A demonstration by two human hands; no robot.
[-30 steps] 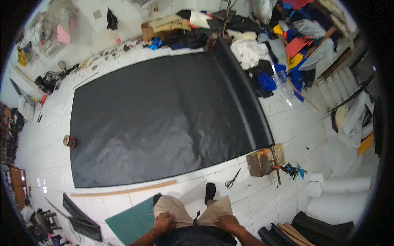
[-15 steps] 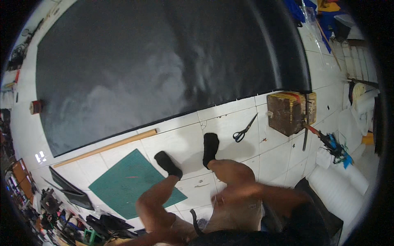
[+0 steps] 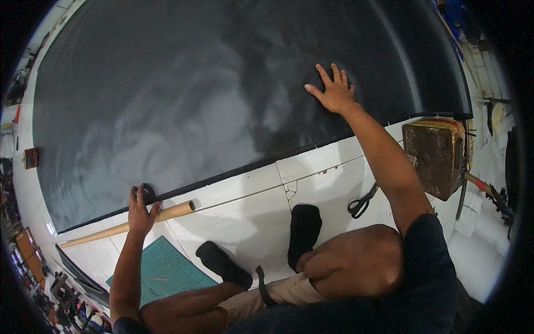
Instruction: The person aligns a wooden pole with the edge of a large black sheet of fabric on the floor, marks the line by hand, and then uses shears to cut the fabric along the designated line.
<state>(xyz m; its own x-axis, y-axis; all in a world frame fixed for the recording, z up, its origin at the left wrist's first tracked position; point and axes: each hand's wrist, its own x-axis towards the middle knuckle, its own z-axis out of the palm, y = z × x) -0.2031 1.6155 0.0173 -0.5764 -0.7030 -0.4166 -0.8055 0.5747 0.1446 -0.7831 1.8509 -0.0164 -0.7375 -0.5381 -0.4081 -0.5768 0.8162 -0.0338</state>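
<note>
A large glossy black sheet [image 3: 183, 111] lies spread over the white tiled floor. At its near edge, toward the left, my left hand [image 3: 142, 211] is closed on the border, where a bit of the sheet curls up by the fingers. My right hand [image 3: 335, 94] rests on the sheet further right, fingers spread and palm down, holding nothing. Just below the near edge lies a long tan cardboard tube [image 3: 177, 211], close to my left hand.
Black-handled scissors [image 3: 362, 205] lie on the tiles right of my feet. A worn brown block [image 3: 433, 158] stands against the sheet's right corner. A green cutting mat [image 3: 172, 267] is at lower left. A small reddish-brown block [image 3: 31, 158] sits by the left edge.
I have crouched lower and leaned forward. Both hands have moved from near my lap out to the sheet: the left took hold of its edge, the right came down flat.
</note>
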